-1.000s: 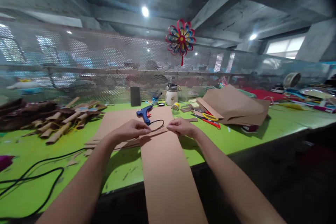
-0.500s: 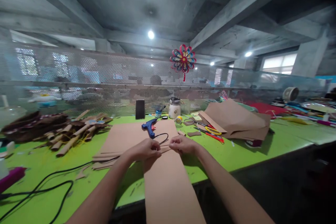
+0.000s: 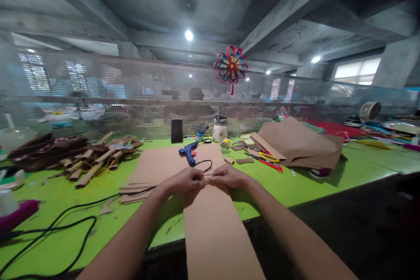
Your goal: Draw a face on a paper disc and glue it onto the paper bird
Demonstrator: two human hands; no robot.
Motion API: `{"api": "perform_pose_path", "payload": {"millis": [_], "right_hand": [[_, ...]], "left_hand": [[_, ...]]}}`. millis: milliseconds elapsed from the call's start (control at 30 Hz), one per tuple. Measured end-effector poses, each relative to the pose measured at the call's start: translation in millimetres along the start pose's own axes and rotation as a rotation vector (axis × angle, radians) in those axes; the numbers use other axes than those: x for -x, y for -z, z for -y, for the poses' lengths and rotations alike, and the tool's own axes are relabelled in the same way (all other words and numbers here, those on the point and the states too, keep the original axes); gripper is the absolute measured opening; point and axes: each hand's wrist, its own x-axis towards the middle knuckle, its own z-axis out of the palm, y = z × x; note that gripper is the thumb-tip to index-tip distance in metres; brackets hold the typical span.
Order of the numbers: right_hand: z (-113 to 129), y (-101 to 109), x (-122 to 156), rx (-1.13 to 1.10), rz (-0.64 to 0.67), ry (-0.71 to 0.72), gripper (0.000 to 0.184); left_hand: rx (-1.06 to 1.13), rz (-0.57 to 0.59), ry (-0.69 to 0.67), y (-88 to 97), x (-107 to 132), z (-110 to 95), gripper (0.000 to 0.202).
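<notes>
A long brown paper strip (image 3: 216, 232) runs from the green table (image 3: 52, 210) toward me and hangs over its front edge. My left hand (image 3: 183, 180) and my right hand (image 3: 229, 176) are both closed on the strip's far end, fingertips almost meeting, pinching a narrow fold or roll of the paper. Just beyond my hands a blue glue gun (image 3: 187, 153) lies on a stack of brown sheets (image 3: 154, 166), its black cord (image 3: 206, 164) looping close to my fingers.
Rolled paper tubes (image 3: 88, 162) are heaped at the left, black cables (image 3: 59, 227) trail over the front left. Scissors (image 3: 267, 159), folded brown paper (image 3: 295, 142), a jar (image 3: 219, 130) and a small black box (image 3: 176, 130) stand behind. A mesh screen (image 3: 98, 92) backs the table.
My two hands have come closer together at the strip's far end, from apart to nearly touching. The camera view has tilted up slightly.
</notes>
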Motion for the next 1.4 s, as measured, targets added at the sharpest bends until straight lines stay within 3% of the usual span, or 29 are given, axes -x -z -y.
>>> {"api": "perform_pose_path", "payload": {"millis": [400,967,1400], "right_hand": [[-4,1,-3,-0.073,-0.047,-0.031,0.043],[2,3,0,-0.124,-0.038,-0.055,0.037],[4,-3,0,-0.275,-0.03,-0.075,0.034]], "left_hand": [[-0.003,-0.144,-0.053,-3.7,-6,-2,0.026],[0.069,-0.027,-0.002,-0.4,-4,8,0.027],[0.205,0.007,-0.026,5.7,4,0,0.029]]}}
